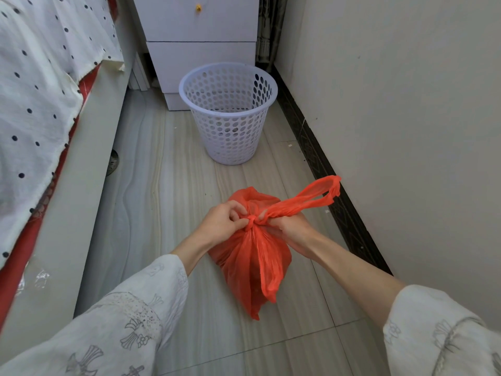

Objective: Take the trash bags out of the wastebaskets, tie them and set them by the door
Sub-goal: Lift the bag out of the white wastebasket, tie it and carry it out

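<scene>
A filled orange trash bag (254,256) sits on the tiled floor in front of me, with a knot at its neck between my hands. My left hand (222,221) pinches the bag's plastic on the left side of the knot. My right hand (287,226) grips one handle strip close to the knot. That handle loop (320,195) stretches up and to the right toward the wall. A white perforated wastebasket (229,112) stands upright farther back, with no bag in it.
A bed with a dotted white cover (40,90) and its pale frame runs along the left. A white drawer cabinet (198,36) stands behind the wastebasket. The wall with a dark baseboard (320,164) closes the right side. No door is in view.
</scene>
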A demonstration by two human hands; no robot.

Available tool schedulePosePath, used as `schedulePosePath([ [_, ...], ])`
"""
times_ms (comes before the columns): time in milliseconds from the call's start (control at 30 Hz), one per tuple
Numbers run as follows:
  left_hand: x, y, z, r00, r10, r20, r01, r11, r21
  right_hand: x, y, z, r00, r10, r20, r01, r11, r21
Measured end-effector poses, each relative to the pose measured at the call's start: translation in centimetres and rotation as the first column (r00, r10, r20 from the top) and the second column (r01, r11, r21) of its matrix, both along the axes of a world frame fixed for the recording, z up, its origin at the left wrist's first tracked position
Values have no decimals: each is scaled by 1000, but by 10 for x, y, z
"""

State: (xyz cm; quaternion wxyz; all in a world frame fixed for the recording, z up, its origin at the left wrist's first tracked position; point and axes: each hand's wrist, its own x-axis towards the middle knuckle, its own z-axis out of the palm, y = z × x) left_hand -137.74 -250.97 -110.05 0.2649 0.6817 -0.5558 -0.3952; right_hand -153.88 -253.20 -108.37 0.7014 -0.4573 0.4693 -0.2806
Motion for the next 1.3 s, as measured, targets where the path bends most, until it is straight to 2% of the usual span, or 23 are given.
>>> schedulePosePath([
  [167, -3, 5, 2, 989, -117, 94, 127, 986, -111, -3, 2, 3, 999, 27, 43, -29, 998, 56],
  [267, -5, 6, 7, 985, -138, 108, 151, 981, -123, -5, 0, 4, 999, 52, 0, -52, 997, 50],
  [333, -4, 5, 12, 953, -172, 251, 214, 965, -150, -8, 0, 5, 997, 62, -50, -60, 998, 37],
  [400, -5, 4, 19, 879, -183, 440, 304, 927, -220, -8, 0, 5, 998, 29, -63, -27, 999, 42],
  [467, -9, 4, 23, 837, -192, 512, 365, 894, -261, -9, 0, 5, 996, -36, -84, 40, 998, 44],
  [567, -16, 5, 26, 873, -193, 449, 343, 896, -283, -7, -2, 4, 983, -148, -108, 153, 988, 39],
  [667, -16, 6, 28, 945, -135, 298, 232, 919, -318, -4, -6, 2, 962, -222, -158, 224, 974, -1],
  [733, -16, 7, 30, 967, -95, 238, 163, 944, -286, -2, -10, 2, 953, -241, -184, 238, 971, -36],
  [833, -16, 7, 27, 948, -103, 302, 162, 971, -178, 0, -14, 1, 936, -252, -246, 244, 968, -63],
  [933, -13, 4, 25, 882, -174, 439, 230, 970, -80, -1, -17, 2, 910, -265, -319, 257, 964, -66],
  [1000, -11, 5, 24, 856, -229, 464, 278, 960, -38, -3, -18, 4, 893, -267, -361, 257, 963, -77],
  [1133, -10, 7, 22, 824, -336, 457, 400, 915, -47, -7, -21, 4, 867, -267, -421, 251, 963, -93],
  [1300, -20, 10, 23, 754, -411, 513, 518, 852, -78, -13, -34, -12, 854, -251, -455, 294, 956, 24],
])
